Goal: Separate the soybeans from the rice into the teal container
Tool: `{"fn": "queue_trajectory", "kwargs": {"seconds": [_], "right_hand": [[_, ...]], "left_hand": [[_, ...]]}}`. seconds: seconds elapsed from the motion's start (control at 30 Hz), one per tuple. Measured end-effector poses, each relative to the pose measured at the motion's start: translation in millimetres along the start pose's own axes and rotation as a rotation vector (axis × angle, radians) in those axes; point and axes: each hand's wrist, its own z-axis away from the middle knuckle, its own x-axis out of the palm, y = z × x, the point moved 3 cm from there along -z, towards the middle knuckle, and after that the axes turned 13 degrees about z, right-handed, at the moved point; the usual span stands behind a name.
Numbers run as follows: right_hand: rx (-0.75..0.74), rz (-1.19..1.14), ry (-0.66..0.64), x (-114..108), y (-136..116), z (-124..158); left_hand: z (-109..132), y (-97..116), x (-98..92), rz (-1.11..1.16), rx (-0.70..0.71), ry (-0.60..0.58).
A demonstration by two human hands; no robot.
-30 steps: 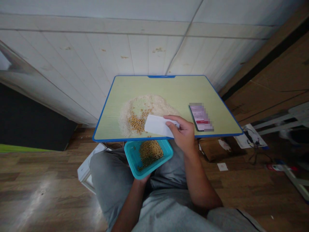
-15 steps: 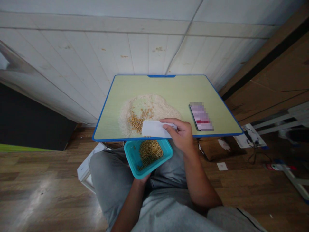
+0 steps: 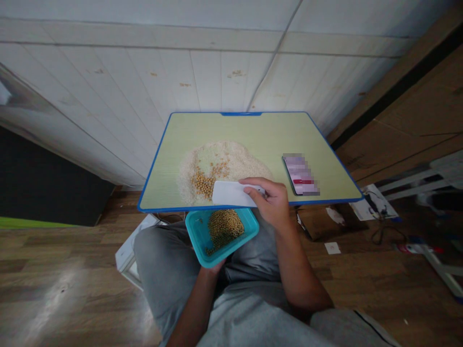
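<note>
My right hand (image 3: 269,197) pinches a flat white card-like piece (image 3: 231,193) between thumb and fingers, low over the near edge of the table (image 3: 275,130). Just left of its far end lie tan beans that look like soybeans (image 3: 203,184), ringed by a spread of white rice-like grains (image 3: 249,164). Below the edge, my left hand (image 3: 213,267) supports a turquoise plastic tub (image 3: 195,241) from underneath; most of its fingers are hidden. Inside the tub rests a heap of the same beans (image 3: 226,226), gathered toward the middle and right.
A phone (image 3: 300,174) lies on the table's right side. Behind the table stands a white panelled wall (image 3: 206,77) with a cable. Brown cardboard (image 3: 405,111) leans at the right, and a white box-like object (image 3: 135,246) sits on the floor beside my leg.
</note>
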Motion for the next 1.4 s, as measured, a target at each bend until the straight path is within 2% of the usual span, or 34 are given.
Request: {"fn": "queue_trajectory", "kwargs": {"seconds": [0.1, 0.2, 0.33, 0.43, 0.67, 0.83, 1.03, 1.1, 1.27, 1.4], "right_hand": [[0.010, 0.019, 0.035, -2, -2, 0], [-0.002, 0.018, 0.066, -2, -6, 1], [-0.021, 0.004, 0.006, 5, -12, 4], [0.037, 0.043, -0.015, 7, -9, 6], [0.254, 0.178, 0.219, -16, 18, 5], [0.256, 0.235, 0.347, -25, 26, 3], [0.223, 0.196, 0.477, -22, 17, -1], [0.223, 0.186, 0.459, -19, 13, -2], [0.211, 0.160, 0.323, -3, 6, 4], [0.203, 0.140, 0.278, 7, 6, 11]], "left_hand": [[1, -3, 7.3, 0.009, 0.071, 0.074], [0, -7, 16.3, 0.006, 0.080, 0.090], [-3, -8, 22.6, -0.001, 0.050, 0.071], [-2, -6, 17.8, -0.006, 0.033, 0.046], [1, 1, -5.0, 0.001, 0.017, -0.035], [1, -2, -10.2, 0.011, -0.004, -0.099], [5, -3, -9.0, 0.004, 0.005, -0.113], [5, -2, -7.7, -0.002, 0.008, -0.100], [2, -1, -6.6, -0.014, 0.024, -0.068], [1, -1, -10.7, -0.014, 0.020, -0.049]]}}
